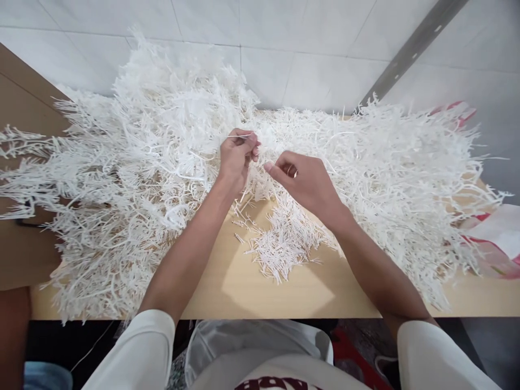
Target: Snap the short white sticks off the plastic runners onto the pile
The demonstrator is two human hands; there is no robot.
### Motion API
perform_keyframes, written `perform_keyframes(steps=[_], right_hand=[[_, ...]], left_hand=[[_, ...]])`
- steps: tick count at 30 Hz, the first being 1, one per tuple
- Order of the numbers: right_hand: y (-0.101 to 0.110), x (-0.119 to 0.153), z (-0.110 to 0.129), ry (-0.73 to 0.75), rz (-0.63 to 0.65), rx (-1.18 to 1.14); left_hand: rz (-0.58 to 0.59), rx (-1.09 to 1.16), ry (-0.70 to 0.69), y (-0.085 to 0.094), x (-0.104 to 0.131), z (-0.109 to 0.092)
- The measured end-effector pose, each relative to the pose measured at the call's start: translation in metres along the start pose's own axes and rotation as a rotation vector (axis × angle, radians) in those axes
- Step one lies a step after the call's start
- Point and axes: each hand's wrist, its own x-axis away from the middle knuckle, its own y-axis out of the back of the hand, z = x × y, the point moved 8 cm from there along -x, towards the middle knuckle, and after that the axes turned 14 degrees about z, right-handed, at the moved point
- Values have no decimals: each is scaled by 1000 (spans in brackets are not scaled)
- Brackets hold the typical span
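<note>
My left hand [239, 153] is closed in a pinch on a thin white strand, whose end sticks out to the left over the fingers. To its right, my right hand [300, 176] has its fingers curled with thumb and forefinger near each other; what they hold, if anything, is too small to tell. Big tangled heaps of white branched plastic pieces spread over the table, one on the left [122, 200] and one on the right [390, 189]. Below my hands a small pile of short white sticks [284, 238] lies on the wood.
The light wooden table [264, 303] has its front edge close to my body. A white tiled wall [268, 70] stands behind, with a grey metal bar [414, 49] leaning at the right. Red and white plastic bags [495, 238] lie at the right; brown cardboard [28, 254] is at the left.
</note>
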Motion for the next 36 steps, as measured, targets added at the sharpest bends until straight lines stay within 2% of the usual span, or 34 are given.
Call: perform_keyframes(steps=[3, 6, 10, 15, 19, 21, 22, 24, 25, 27, 29, 31, 32, 33, 34, 36], right_hand=[[-3, -16, -31, -15, -41, -60], [-5, -24, -44, -31, -48, -6], [-8, -24, -40, -58, 2, 76], [-11, -23, -29, -9, 39, 49], [-7, -19, -26, -15, 54, -5], [-13, -14, -13, 43, 176, -52], [-21, -9, -1, 107, 289, -83], [-46, 7, 29, 295, 610, -147], [-53, 14, 38, 356, 683, -135], [-63, 16, 39, 349, 716, -52], [-63, 6, 14, 169, 631, 65], [-43, -7, -25, -122, 350, 239], [-27, -10, -36, -180, 163, 279], [-18, -12, -42, -191, 46, 279], [-12, -14, -45, -176, -18, 238], [-11, -19, -44, -99, -35, 101]], left_hand=[[115, -1, 4, -21, 4, 0], [162, -1, 6, -31, 8, 1], [150, -31, 6, -29, 8, 4], [63, -59, 0, -27, 11, 9], [59, -69, 5, -32, 13, 12], [44, -78, -1, -26, 10, 13], [20, -81, -6, -20, 7, 13], [-58, -75, -9, -2, 3, 11], [-86, -61, -17, 6, 1, 9], [-47, -36, -24, 10, -4, 4], [-3, -1, 2, 6, -4, 0], [31, 26, 53, -2, -1, 0], [45, 34, 79, -6, 1, 2], [61, 39, 103, -11, 2, 4], [79, 42, 121, -15, 4, 6], [109, 55, 128, -21, 6, 10]])
